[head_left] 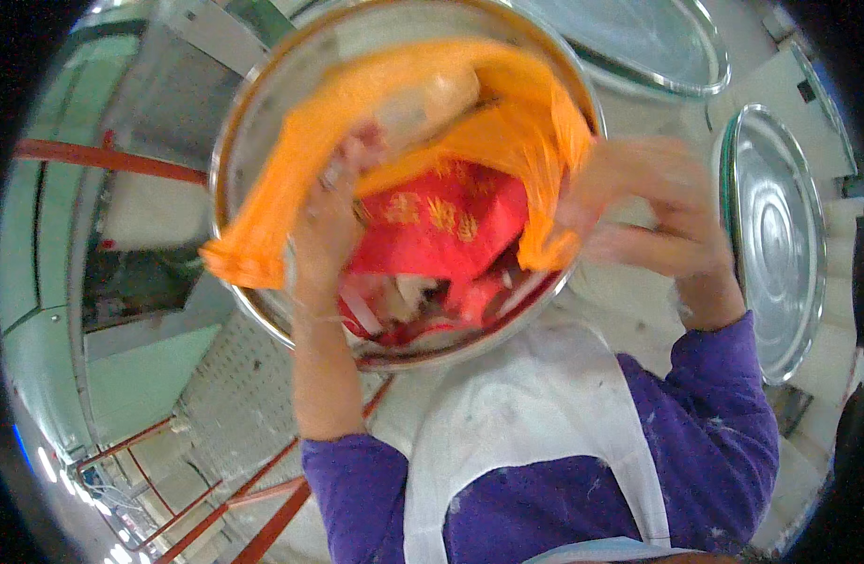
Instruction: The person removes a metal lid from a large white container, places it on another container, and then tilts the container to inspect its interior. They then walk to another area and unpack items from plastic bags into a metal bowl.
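A wide round metal basin (406,358) is in front of me. In it lies an orange plastic bag (535,75), its mouth spread and its handles drooping left and right. Inside the bag show a red packet (432,221) with gold print and a pale, blurred lump (427,103). More red wrapping (474,299) lies nearest me in the basin. My left hand (327,221) reaches into the bag's left side, fingers curled and partly hidden; what they grip is unclear. At the bag's right edge is my right hand (653,202), fingers bent and smeared by motion.
Large round metal pans or lids (780,249) stand at the right, with another (639,42) at the far right. A pale green machine (145,371) fills the left side. Red metal bars (112,157) cross at the left and lower left, beside a perforated panel (239,376).
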A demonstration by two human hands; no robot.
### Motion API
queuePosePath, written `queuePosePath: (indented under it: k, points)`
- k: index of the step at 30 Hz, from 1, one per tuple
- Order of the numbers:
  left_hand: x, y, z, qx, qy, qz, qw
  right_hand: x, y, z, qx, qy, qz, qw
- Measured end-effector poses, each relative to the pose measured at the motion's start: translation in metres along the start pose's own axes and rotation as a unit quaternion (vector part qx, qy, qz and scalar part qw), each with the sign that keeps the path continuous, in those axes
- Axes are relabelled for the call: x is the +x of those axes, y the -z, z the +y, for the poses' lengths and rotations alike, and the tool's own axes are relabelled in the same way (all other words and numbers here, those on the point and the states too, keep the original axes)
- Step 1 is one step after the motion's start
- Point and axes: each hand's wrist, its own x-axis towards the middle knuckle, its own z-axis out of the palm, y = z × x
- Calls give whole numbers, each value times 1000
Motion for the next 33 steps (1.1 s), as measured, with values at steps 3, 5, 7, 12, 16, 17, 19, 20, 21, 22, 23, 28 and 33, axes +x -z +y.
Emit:
queuePosePath:
  k: [3,5,7,12,16,17,19,20,21,22,23,28,33]
  points:
    - [3,-5,2,-114,-15,1,993,-42,-3,-4,131,-62,-93,985]
    - [5,-8,4,-125,-38,5,991,-73,-29,2,161,-160,-162,960]
    - [5,-9,5,-130,-33,18,991,-100,-71,19,154,-261,-210,930]
    - [4,-11,5,-118,-56,9,991,-171,-168,73,184,-492,-215,823]
    - [4,-11,1,-122,-53,14,991,-210,-180,98,180,-551,-253,774]
    - [4,-11,0,-128,-50,13,991,-214,-177,103,174,-535,-268,782]
    - [5,-11,-2,-134,-57,13,989,-219,-170,106,115,-537,-300,780]
    - [5,-11,-2,-141,-64,17,988,-221,-166,105,82,-528,-304,789]
    - [5,-11,-3,-142,-65,20,987,-222,-163,104,104,-522,-300,791]
    - [5,-11,-3,-139,-64,23,988,-224,-159,101,124,-505,-284,806]
    - [5,-11,-3,-139,-63,25,988,-224,-156,98,130,-491,-275,816]
    - [5,-13,0,-142,-56,25,988,-221,-143,87,136,-458,-237,846]
    - [5,-13,1,-131,-57,38,989,-211,-149,84,102,-481,-231,840]
